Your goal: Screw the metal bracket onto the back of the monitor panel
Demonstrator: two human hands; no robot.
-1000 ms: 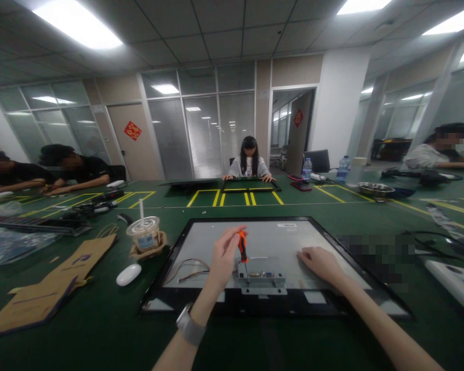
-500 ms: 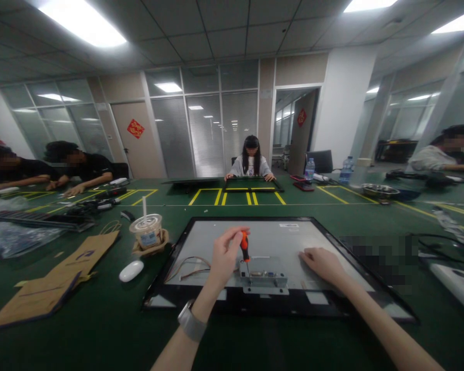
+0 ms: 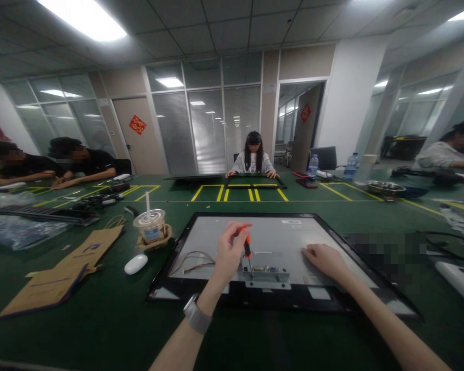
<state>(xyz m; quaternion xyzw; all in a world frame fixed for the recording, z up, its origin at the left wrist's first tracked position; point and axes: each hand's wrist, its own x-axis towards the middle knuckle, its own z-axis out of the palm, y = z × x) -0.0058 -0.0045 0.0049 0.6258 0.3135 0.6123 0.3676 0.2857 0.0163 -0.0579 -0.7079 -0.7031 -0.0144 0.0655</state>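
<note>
An orange and black screwdriver [image 3: 248, 247] stands nearly upright in my left hand [image 3: 231, 247], its handle gripped near the top. Its tip points down at the left end of a metal bracket with connector ports [image 3: 268, 277]; exact contact is too small to make out. That bracket sits on the grey back of a black-framed display panel [image 3: 294, 237], near its close edge. My right hand [image 3: 325, 262] rests on the panel's right part, fingers curled, and whether anything is under them is hidden. Thin coloured wires [image 3: 195, 262] lie left of the bracket.
Left of the panel are a lidded drink cup [image 3: 151, 226] in a cardboard holder, a white computer mouse [image 3: 135, 264] and a brown paper bag [image 3: 62, 273]. Across the green table, a person holds a black frame [image 3: 255, 184]. A metal bowl [image 3: 385, 188] stands far right.
The whole view has shifted slightly, moving the table things a little right and up. My left hand still grips the screwdriver over the bracket, and my right hand stays on the panel.
</note>
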